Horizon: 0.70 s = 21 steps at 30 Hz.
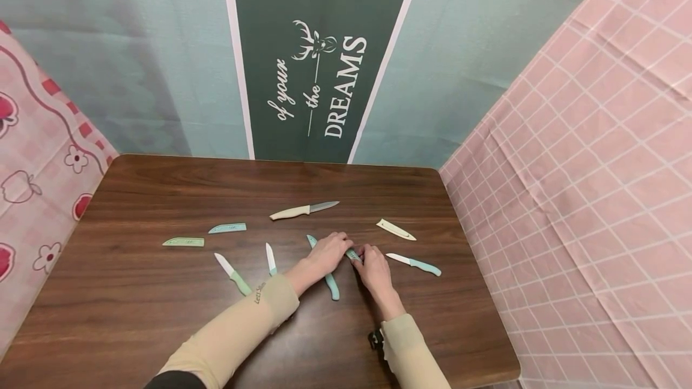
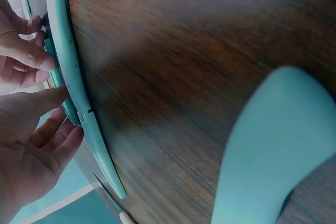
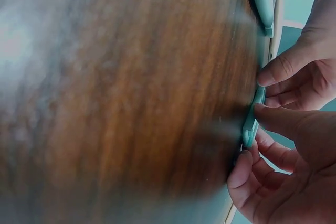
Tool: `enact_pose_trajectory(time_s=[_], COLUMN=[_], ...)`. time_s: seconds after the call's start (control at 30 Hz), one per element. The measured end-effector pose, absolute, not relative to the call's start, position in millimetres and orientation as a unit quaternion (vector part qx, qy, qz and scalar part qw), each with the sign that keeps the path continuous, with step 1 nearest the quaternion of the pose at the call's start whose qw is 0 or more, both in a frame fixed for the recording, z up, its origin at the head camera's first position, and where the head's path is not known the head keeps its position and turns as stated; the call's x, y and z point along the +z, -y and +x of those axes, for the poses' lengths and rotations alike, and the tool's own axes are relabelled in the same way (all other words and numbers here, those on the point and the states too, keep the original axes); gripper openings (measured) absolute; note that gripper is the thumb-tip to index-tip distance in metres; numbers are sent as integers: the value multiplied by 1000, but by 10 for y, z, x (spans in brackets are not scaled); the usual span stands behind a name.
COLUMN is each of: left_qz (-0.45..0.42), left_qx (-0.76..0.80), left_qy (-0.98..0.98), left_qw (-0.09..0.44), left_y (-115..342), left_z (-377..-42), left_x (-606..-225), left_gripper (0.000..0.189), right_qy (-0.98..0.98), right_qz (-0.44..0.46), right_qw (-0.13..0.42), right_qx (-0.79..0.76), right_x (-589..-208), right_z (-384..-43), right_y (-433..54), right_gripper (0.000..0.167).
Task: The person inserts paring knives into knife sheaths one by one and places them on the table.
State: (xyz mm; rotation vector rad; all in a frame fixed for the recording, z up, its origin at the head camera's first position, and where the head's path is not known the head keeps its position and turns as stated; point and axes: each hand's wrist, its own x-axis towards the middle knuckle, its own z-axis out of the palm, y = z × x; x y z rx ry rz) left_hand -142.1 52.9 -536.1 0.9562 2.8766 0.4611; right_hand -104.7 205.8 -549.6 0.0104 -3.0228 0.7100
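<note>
Both hands meet over the middle of the table around a small blue knife sheath [image 1: 353, 255]. My left hand [image 1: 327, 254] pinches one end of it between thumb and fingers. At its other end, my right hand [image 1: 374, 269] grips it with thumb and fingertips; the right wrist view shows the sheath [image 3: 251, 125] held low over the wood. Under the left wrist lies a blue knife [image 1: 332, 288] with its blade covered by a matching sheath. Right of the hands, a bare blue-handled knife [image 1: 424, 266] points its white blade toward them.
Farther back lie a cream-handled knife [image 1: 292, 213] and a cream sheath [image 1: 396, 230]. On the left are a green sheath [image 1: 184, 242], a blue sheath [image 1: 227, 228] and a green-handled knife [image 1: 239, 283]. Another white-bladed knife [image 1: 271, 257] is partly hidden by the left sleeve.
</note>
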Motion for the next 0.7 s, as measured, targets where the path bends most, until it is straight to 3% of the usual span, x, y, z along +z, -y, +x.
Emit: enact_pose_trajectory(time_s=[0.27,0.7], left_qz=[324,316], left_qx=[176,166], left_qy=[-929,-934], left_qw=[11,-6], left_y=[-482,-490], left_z=[-1419,-1445], left_x=[-5342,-5420], left_gripper=[11,8], right_qy=[969,967], right_qz=[21,39], right_qw=[22,37], right_qx=[247,250], right_x=[-5492,-5522], right_z=[-1043,-1058], right_y=[-2043,-2049], right_gripper=[18,15])
